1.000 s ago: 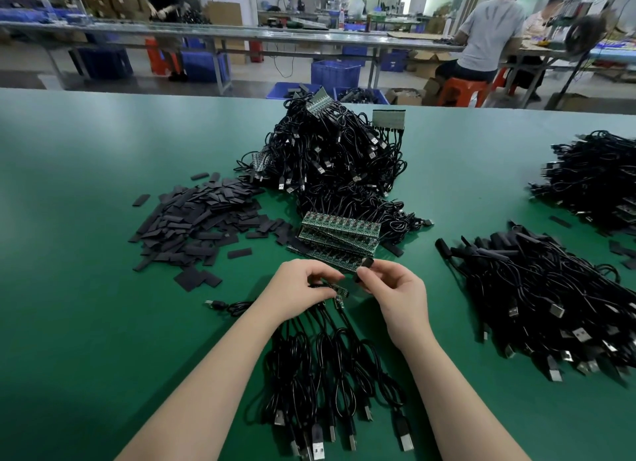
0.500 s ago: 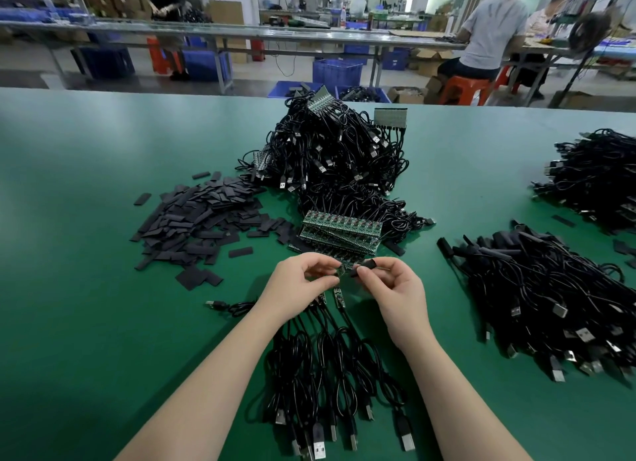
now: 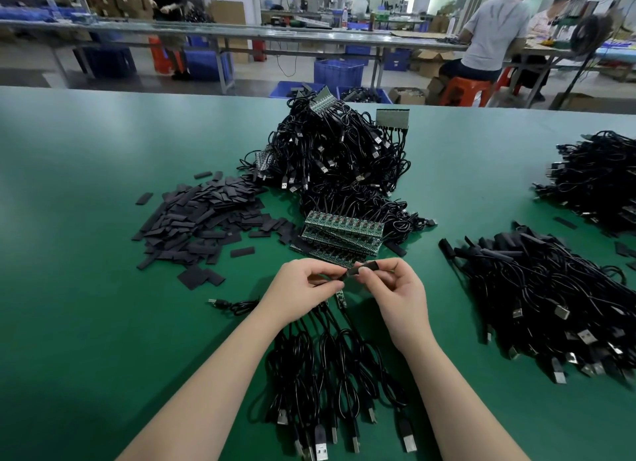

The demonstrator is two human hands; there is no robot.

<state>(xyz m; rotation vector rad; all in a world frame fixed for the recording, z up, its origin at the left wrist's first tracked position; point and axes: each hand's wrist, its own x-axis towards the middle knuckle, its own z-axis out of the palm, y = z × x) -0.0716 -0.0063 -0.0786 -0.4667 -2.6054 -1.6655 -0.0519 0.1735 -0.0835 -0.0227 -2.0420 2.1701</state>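
Observation:
My left hand [image 3: 303,286] pinches the small circuit-board end of a black USB cable, held just above the green table [image 3: 86,305]. My right hand [image 3: 395,288] pinches a short black sleeve [image 3: 364,268] and holds it against that board end. Below my hands hangs a bundle of black USB cables [image 3: 330,364] with small green boards [image 3: 340,297] at their upper ends and USB plugs near the front edge. How far the sleeve covers the board is hidden by my fingers.
A stack of green circuit-board strips [image 3: 340,235] lies just beyond my hands. Loose black sleeves [image 3: 203,219] are heaped at left. A tall cable pile [image 3: 330,157] stands behind, sleeved cables [image 3: 550,305] lie at right, another pile [image 3: 599,178] far right. People sit at benches behind.
Both hands have risen slightly and come closer together. The sleeve in my right hand has moved left up to the board end held by my left hand.

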